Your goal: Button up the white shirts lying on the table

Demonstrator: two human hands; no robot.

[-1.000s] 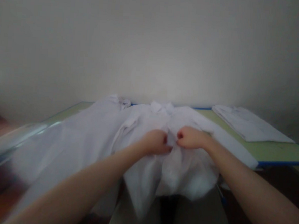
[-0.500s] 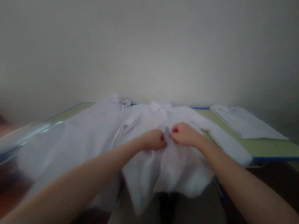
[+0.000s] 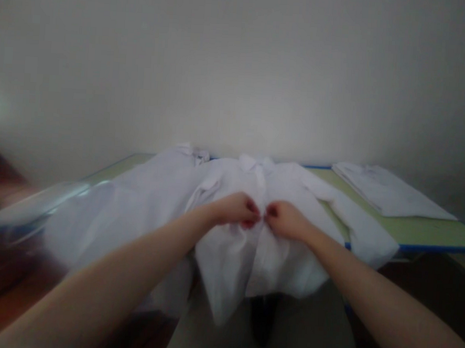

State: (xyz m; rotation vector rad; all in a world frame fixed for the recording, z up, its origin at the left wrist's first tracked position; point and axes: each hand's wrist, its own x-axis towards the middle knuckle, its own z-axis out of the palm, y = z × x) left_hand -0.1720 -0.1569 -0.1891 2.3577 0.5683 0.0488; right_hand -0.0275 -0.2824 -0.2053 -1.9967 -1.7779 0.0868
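Observation:
A white long-sleeved shirt or coat with a collar point(image 3: 227, 252) lies face up across the table, its lower part hanging over the near edge. My left hand point(image 3: 240, 208) pinches the fabric at the front opening. Close beside it, my right hand point(image 3: 283, 218) grips the other side of the same opening, fingertips nearly meeting the left ones. Whether a button is between the fingers is too blurred to tell. The garment's right-hand sleeve point(image 3: 365, 224) stretches out over the table's edge.
More white garments point(image 3: 136, 205) are heaped on the left, draping over the near edge. A folded white garment point(image 3: 389, 191) lies at the back right of the green table point(image 3: 421, 233) with blue edging. Behind stands a plain wall point(image 3: 239, 69).
My left hand has risen slightly and my right hand has dropped a little, both still at the front opening. The garment's front now lies straighter, and its right-hand sleeve has shifted.

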